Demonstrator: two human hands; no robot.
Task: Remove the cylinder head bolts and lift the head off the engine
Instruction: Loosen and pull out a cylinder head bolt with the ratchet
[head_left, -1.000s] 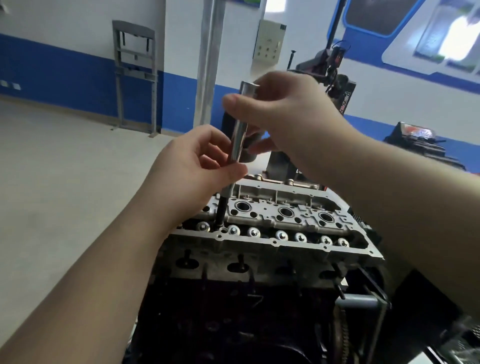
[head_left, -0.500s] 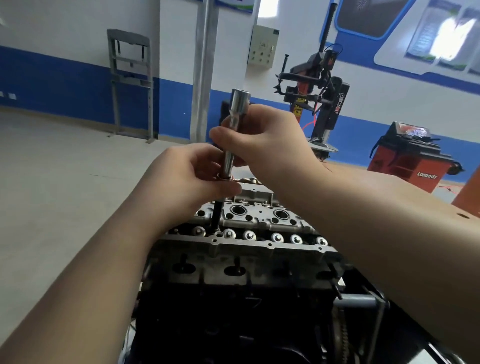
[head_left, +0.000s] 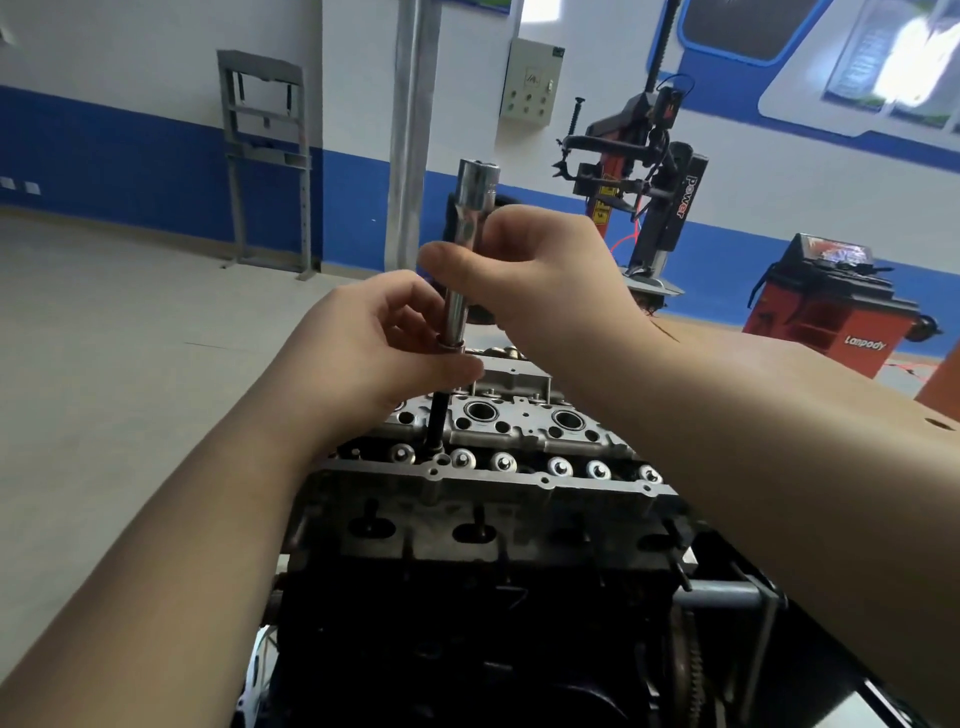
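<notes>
Little has moved since the earlier frame: both hands are still held at the tool. A long dark bolt (head_left: 435, 422), rising from the grey aluminium cylinder head (head_left: 483, 483), is pinched at its top by the left hand (head_left: 379, 348). The polished steel deep socket (head_left: 465, 249), seated upright over it, is gripped by the right hand (head_left: 535, 270).

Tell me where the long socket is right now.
In the head view, the long socket stands upright just left of centre, gripped by the right hand above and the left hand at its base, on a dark bolt entering the cylinder head.
</notes>
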